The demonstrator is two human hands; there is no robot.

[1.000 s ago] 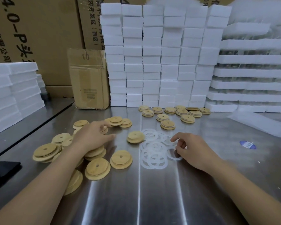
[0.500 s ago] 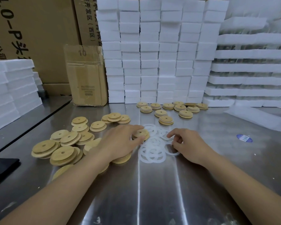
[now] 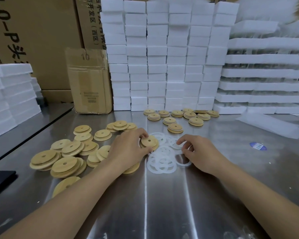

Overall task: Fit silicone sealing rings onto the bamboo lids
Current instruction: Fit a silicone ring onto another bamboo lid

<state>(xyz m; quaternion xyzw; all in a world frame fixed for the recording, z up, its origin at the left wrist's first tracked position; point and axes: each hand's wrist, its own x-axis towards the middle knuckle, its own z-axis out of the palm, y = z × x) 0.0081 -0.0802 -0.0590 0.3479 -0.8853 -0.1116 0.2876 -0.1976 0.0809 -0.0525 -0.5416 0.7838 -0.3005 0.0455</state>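
Midway across the steel table [image 3: 162, 204], our left hand [image 3: 128, 149] curls around a bamboo lid [image 3: 149, 141]; just beside it, our right hand [image 3: 202, 156] pinches one silicone ring [image 3: 175, 145] from the loose pile [image 3: 160, 163]. We judge the lid stiff and light (grip its rim), the ring limp and clingy.

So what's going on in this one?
A person is working at a steel table, fitting rings onto bamboo lids. The left hand grips a lid at the edge of the ring pile, while the right hand pinches a ring from that pile. The ring is not yet on the lid. Loose lids lie heaped to the left, and another group sits further back.
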